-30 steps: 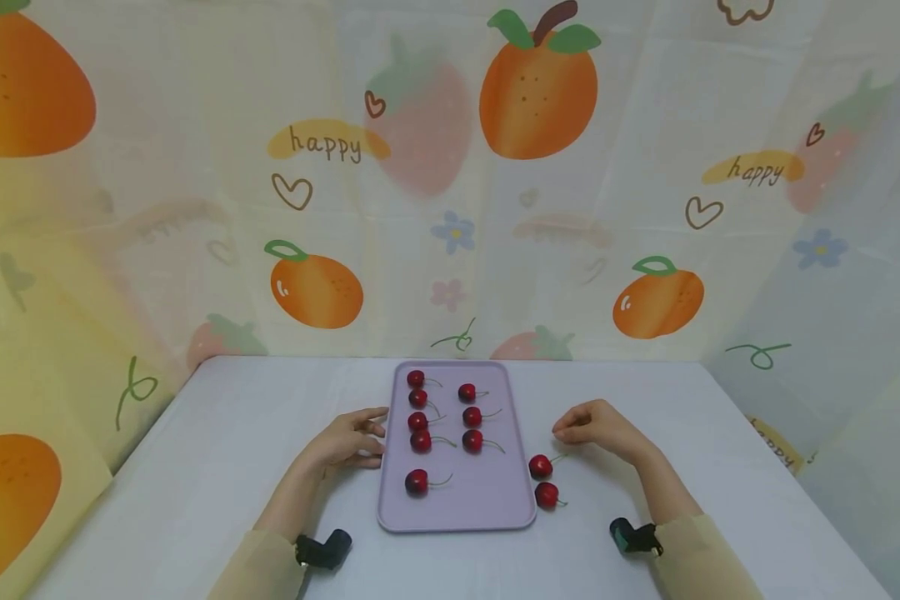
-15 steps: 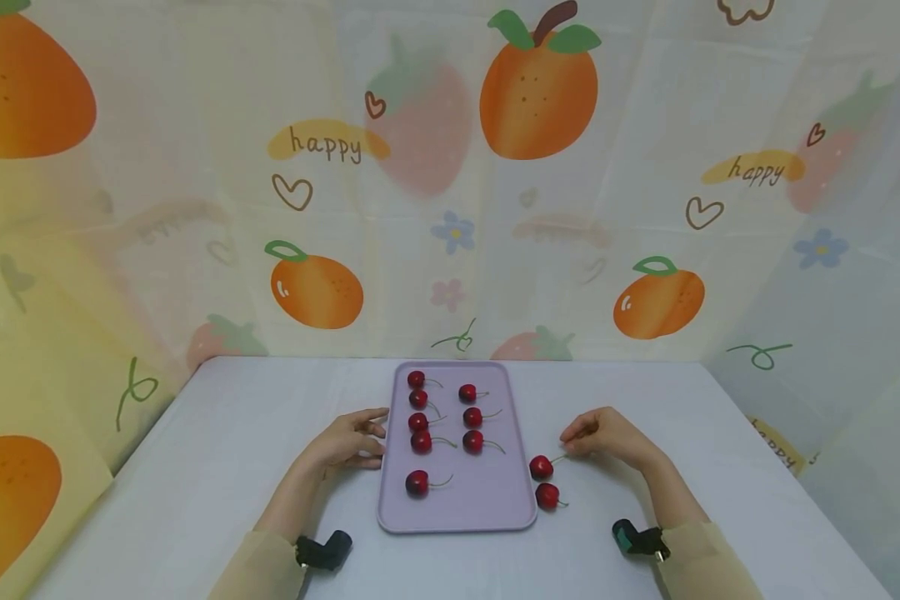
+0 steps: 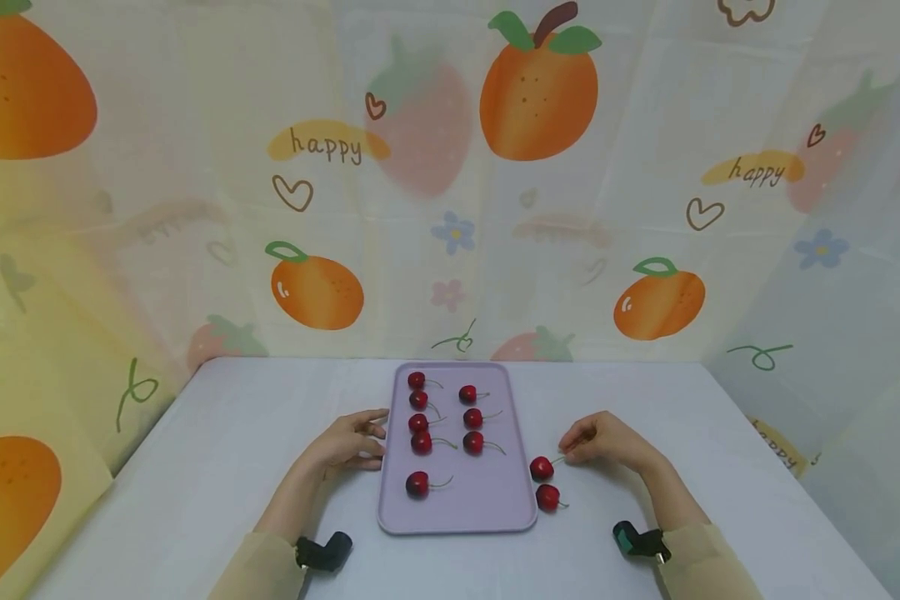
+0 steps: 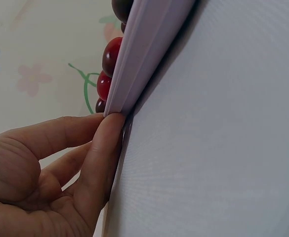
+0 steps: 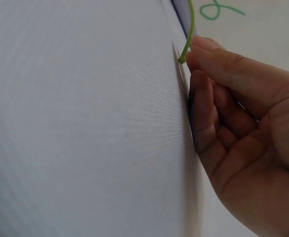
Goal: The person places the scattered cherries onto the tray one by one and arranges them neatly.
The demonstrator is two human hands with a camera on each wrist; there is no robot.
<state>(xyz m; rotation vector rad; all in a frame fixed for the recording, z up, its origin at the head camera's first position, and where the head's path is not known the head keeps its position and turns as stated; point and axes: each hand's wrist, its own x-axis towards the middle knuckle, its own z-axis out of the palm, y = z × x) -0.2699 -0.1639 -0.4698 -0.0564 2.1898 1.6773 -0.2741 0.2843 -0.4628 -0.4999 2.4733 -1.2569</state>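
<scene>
Along the left edge of a lilac tray [image 3: 495, 492], my left hand [image 3: 345, 440] rests with fingers and thumb touching the rim. The left wrist view shows the fingertips [image 4: 115, 121] right at that rim. Several red cherries [image 3: 417, 484] with green stems lie on the tray in two columns. On the table beside the tray's right edge are two more, an upper cherry [image 3: 542, 469] and a lower cherry [image 3: 547, 498]. My right hand [image 3: 607, 440] has its thumb and index fingertips at the upper cherry's stem [image 5: 190, 29], pinching near its end.
White cloth covers the table [image 3: 270, 392]. A fruit-patterned curtain [image 3: 450, 283] stands behind and at both sides. Each wrist wears a small black camera, one at the left wrist [image 3: 324, 551] and another at the right wrist [image 3: 640, 540].
My right hand has come down and slightly to the right, so its fingertips meet the upper cherry's stem. The left hand, tray and cherries have stayed in place.
</scene>
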